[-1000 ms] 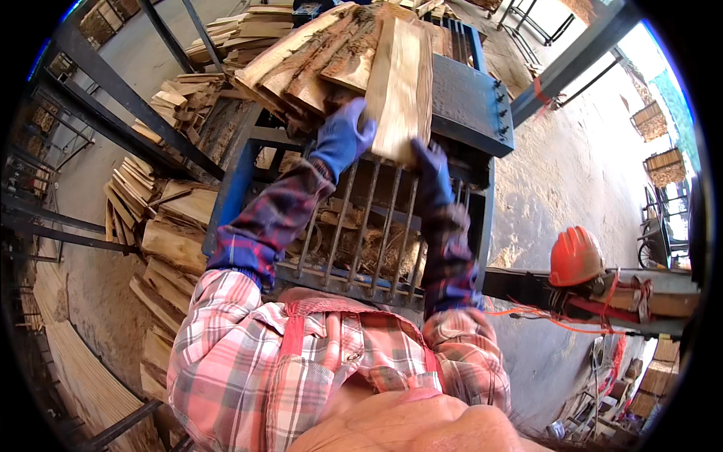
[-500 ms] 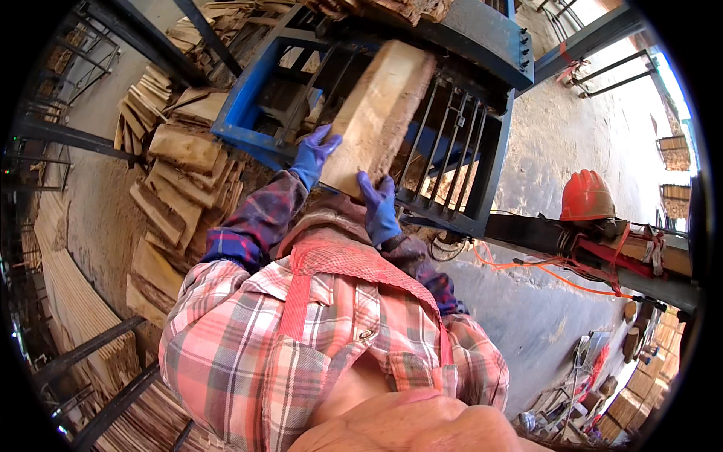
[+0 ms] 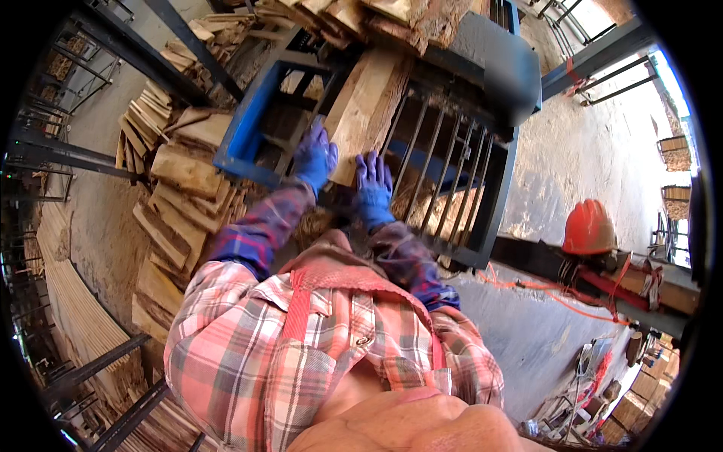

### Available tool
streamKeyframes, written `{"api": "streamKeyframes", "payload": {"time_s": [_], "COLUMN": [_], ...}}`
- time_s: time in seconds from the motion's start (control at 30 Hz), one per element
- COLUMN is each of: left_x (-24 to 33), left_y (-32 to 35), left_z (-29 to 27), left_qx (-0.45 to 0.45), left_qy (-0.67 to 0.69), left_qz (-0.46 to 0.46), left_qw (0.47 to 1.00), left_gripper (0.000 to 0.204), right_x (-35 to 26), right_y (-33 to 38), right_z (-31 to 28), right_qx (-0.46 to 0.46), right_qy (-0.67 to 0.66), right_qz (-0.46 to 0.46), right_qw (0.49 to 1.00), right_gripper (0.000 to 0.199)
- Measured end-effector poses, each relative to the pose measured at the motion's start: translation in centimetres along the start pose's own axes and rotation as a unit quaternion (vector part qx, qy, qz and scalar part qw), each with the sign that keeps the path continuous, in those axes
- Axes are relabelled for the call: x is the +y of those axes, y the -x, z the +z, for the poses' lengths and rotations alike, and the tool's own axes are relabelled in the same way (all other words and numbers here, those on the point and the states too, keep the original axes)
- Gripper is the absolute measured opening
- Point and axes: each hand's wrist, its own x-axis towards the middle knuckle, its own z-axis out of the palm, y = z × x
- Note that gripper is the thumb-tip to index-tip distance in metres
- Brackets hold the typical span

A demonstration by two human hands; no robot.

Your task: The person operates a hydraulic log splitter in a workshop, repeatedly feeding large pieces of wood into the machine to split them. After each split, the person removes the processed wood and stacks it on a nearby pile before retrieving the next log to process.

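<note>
A thick, rough-edged wooden plank lies lengthwise on the bars of a blue-framed machine, its far end beneath the machine's dark crosspiece. My left hand, in a blue-purple glove, rests along the plank's left edge with fingers stretched forward. At the near end, my gloved right hand lies with its fingers extended flat on the wood. Neither hand wraps round the plank. Parallel metal bars run to the right of it.
More rough boards are piled atop the machine. Slabs are stacked on the left, near dark metal posts. To the right, a red hard hat sits on a dark beam with an orange cable.
The plank has slid away from me, further under the crosspiece. My right hand has turned from gripping its near corner to lying flat. The machine appears slightly shifted in view.
</note>
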Motion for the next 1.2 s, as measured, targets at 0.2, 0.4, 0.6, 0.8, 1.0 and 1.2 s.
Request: {"api": "streamKeyframes", "payload": {"time_s": [0.2,0.4,0.6,0.8,1.0,1.2], "left_x": [-1.8,2.0,1.8,8.3,9.8,8.3], "left_y": [-5.2,-29.8,-36.0,-30.8,-22.1,-6.5], "left_z": [6.2,0.4,2.7,3.7,1.3,2.1], "left_qx": [-0.024,0.236,-0.104,0.096,-0.128,-0.308], "left_qy": [0.121,0.132,0.056,0.114,0.397,0.495], "left_qz": [-0.085,0.078,-0.116,0.096,-0.006,-0.168], "left_qw": [0.989,0.960,0.986,0.984,0.909,0.795], "left_gripper": [0.042,0.031,0.029,0.020,0.043,0.073], "right_x": [2.7,9.6,16.0,22.0,15.8,3.9], "right_y": [-7.3,-20.0,-32.9,-33.6,-14.2,0.5], "right_z": [0.2,-8.3,-12.0,-8.9,-11.5,-7.6], "right_qx": [-0.030,0.253,0.034,0.001,0.108,0.150], "right_qy": [-0.095,-0.483,-0.442,-0.653,-0.672,-0.744], "right_qz": [0.016,0.117,0.227,0.248,0.230,0.370], "right_qw": [0.995,0.830,0.867,0.716,0.696,0.536], "right_gripper": [0.073,0.026,0.041,0.039,0.018,0.032]}}
